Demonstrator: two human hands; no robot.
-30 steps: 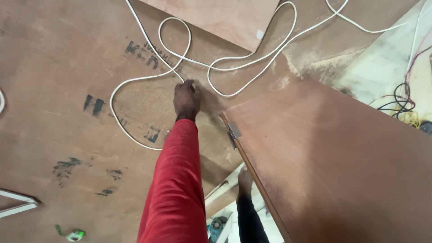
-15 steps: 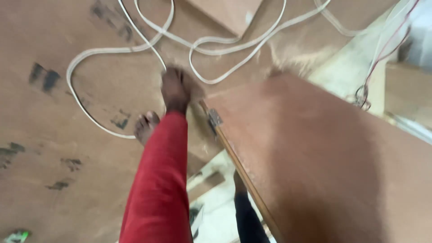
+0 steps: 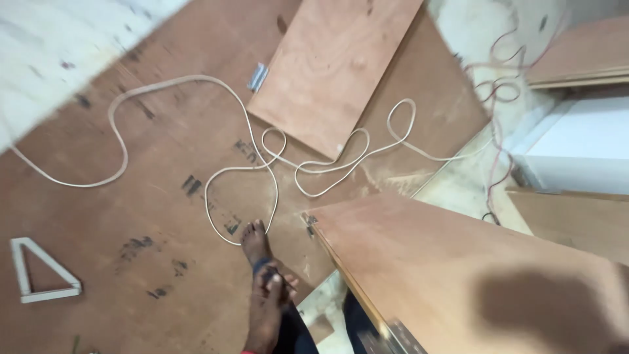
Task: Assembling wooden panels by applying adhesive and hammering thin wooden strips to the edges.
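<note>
My left hand (image 3: 270, 296) reaches up from the bottom edge on a bare forearm, a sliver of red sleeve behind it. It lies against a bare foot (image 3: 253, 240) that stands on the big plywood sheet (image 3: 151, 216). The fingers look bent, but blur hides whether they hold anything. Just right of the hand is the corner of a raised brown plywood panel (image 3: 458, 262) with a small metal hinge (image 3: 309, 220). A white cable (image 3: 216, 172) loops around the foot. My right hand is not in view.
A second plywood panel (image 3: 334, 65) with a hinge (image 3: 257, 77) lies at the top centre. A white triangular frame (image 3: 40, 278) sits at the lower left. Thin red wire (image 3: 498, 124) trails over the pale floor at right, near more boards (image 3: 576, 59).
The view has pulled back and swung, showing more floor and the second panel. My left hand has come back from the panel's hinged corner toward me, and now lies by the bare foot.
</note>
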